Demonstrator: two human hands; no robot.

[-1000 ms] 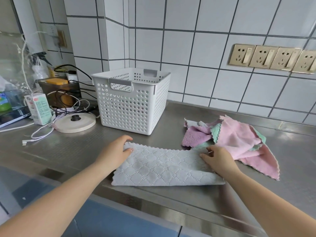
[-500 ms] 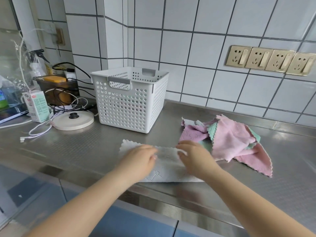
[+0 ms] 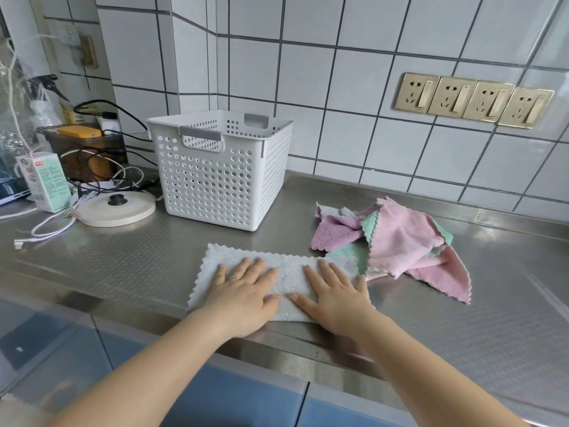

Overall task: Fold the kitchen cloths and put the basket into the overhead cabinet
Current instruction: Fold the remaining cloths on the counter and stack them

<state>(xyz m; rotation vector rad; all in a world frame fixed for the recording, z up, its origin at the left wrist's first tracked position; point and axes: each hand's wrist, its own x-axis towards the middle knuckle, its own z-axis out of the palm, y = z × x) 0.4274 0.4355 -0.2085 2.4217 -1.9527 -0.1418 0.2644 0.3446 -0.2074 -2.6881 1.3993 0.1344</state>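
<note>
Here, both hands lie flat on a folded pale grey cloth [image 3: 286, 278] near the front edge of the steel counter [image 3: 129, 260]: the left hand [image 3: 243, 295] and right hand [image 3: 337, 295] side by side, fingers straight and spread, pressing down and gripping nothing. Just right of the cloth, touching its end, sits a loose heap of pink, purple and green cloths [image 3: 397, 241]. Farther back stands the white perforated basket [image 3: 220, 171], upright, by the tiled wall.
</note>
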